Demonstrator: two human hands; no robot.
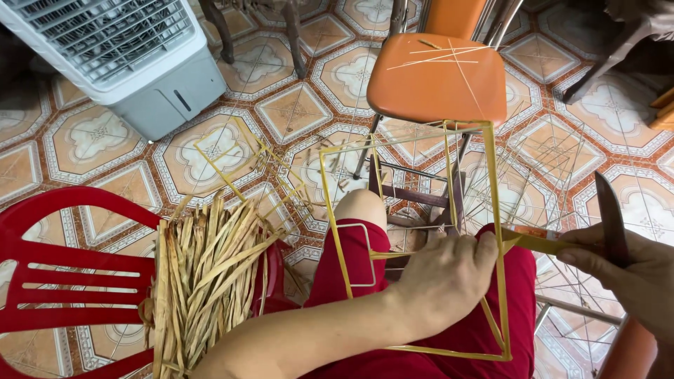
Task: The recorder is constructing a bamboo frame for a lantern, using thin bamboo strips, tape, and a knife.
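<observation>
Left hand (pixel 442 277) hiding frame (pixel 491 210) joint, right hand (pixel 628 270) cropped

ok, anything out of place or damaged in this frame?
Nothing damaged. One oddity: loose thin bamboo slivers lie criss-crossed on the orange chair seat. The bundle of dried strips on the red plastic chair splays unevenly. Left hand steadies the yellow stick frame.
</observation>
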